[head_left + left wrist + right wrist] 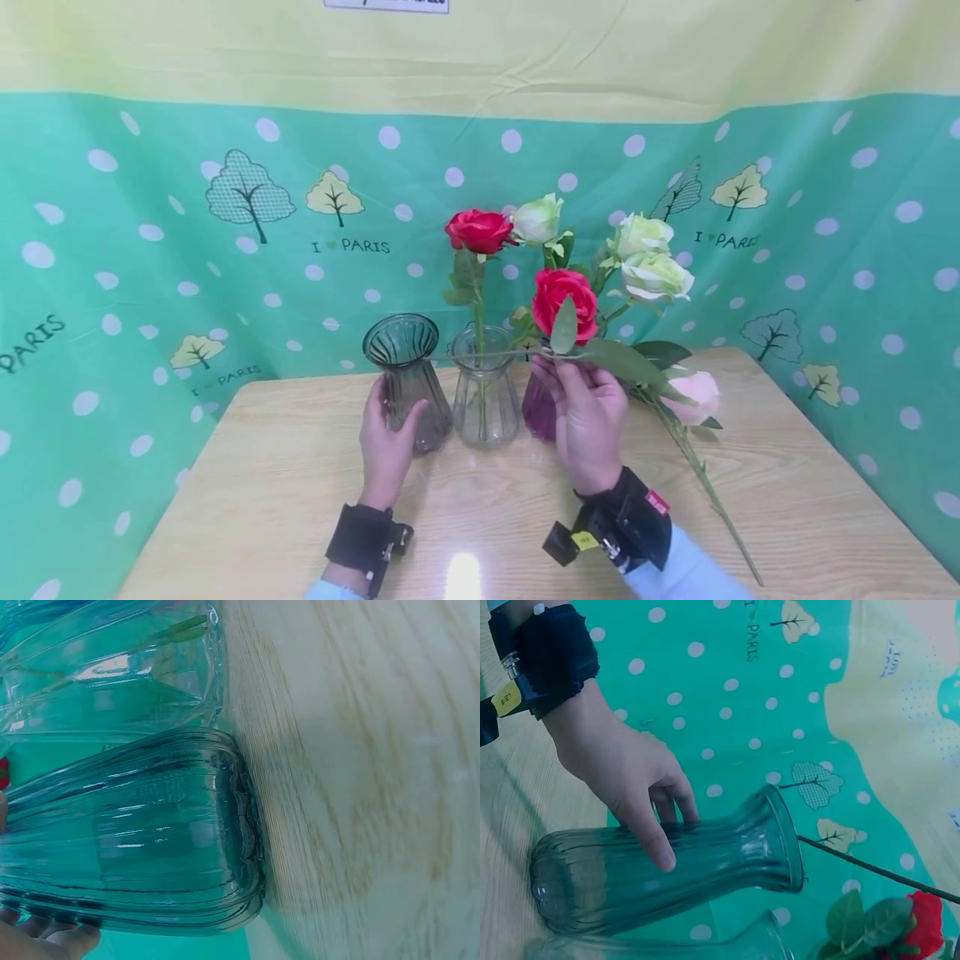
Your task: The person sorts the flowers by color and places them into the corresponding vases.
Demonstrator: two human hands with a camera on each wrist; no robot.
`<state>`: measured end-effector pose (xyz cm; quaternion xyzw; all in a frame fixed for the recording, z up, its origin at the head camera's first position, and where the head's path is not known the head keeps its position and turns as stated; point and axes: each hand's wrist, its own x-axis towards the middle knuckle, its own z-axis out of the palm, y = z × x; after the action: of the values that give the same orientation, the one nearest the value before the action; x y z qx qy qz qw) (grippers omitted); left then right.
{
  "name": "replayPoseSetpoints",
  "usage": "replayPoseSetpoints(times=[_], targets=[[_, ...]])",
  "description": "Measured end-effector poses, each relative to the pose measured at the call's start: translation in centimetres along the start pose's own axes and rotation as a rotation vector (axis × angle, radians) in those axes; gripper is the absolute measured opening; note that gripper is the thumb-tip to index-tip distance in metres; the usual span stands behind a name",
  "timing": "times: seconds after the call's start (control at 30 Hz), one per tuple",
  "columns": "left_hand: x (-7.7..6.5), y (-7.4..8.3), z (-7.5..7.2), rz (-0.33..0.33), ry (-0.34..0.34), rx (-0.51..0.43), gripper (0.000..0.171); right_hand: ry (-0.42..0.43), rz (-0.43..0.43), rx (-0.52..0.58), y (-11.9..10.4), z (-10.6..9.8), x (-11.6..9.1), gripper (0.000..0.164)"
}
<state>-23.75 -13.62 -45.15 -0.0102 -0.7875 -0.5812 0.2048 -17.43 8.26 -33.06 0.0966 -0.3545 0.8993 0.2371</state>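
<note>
My left hand grips the dark grey-green glass vase round its body, thumb on one side and fingers on the other. The vase leans slightly; its base is at the tabletop. My right hand pinches a leafy artificial flower stem, held nearly level. The stem's cut end reaches the vase's rim. Which bloom belongs to this stem I cannot tell. Between the hands stands a clear vase with a red rose. A purple vase is partly hidden behind my right hand.
Pale green-white roses and another red rose rise above the purple vase. A pink rose is at the right, near a long stem lying on the wooden table. A patterned green cloth hangs behind.
</note>
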Motion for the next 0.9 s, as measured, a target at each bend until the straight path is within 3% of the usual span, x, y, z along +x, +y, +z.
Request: replayPoseSetpoints(times=[0.27,0.47,0.6,0.9], targets=[[-0.1,-0.1,0.0,-0.021,-0.019,-0.001,0.085,-0.024,-0.074,-0.029,1.2,1.4,0.0,0.016],[0.1,-0.1,-0.2,-0.016,-0.014,0.006,0.085,-0.013,-0.086,-0.255,1.9,1.9,0.1,0.013],[0.2,-0.1,-0.2,-0.015,-0.013,0.01,0.085,-0.017,-0.077,-0.336,2.8,2.3,0.3,0.017],[0.2,-0.1,-0.3,-0.021,-0.02,0.03,0.084,-0.101,-0.064,-0.358,4.4,3.2,0.9,0.02]])
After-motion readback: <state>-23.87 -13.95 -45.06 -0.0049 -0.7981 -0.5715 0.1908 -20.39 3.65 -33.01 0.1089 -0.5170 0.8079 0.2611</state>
